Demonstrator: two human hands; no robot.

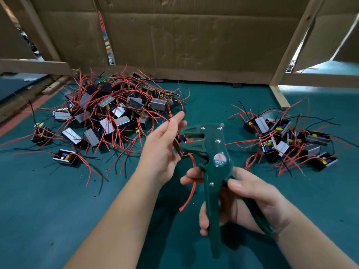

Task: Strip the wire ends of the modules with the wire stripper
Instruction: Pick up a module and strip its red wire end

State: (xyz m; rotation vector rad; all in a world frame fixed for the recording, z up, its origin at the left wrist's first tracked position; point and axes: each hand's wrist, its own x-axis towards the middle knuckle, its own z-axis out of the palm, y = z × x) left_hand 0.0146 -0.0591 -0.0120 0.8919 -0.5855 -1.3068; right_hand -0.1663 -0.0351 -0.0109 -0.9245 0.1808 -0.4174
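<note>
Right hand (252, 195) grips the stripper (213, 152) handles, left hand (163, 146) holds a module (181, 141) at its head mid-frame; a misfed red wire (192, 181) could get cut.

free: green mat (209, 101) between piles | blocked: left module pile (108, 113), right module pile (287, 136)

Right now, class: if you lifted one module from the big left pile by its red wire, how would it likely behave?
The red wires curve loosely, so probably floppy: the module would dangle. They tangle across the pile, so neighbours may well snag and drag along. The boxy modules sit flat; rolling seems unlikely.
</note>
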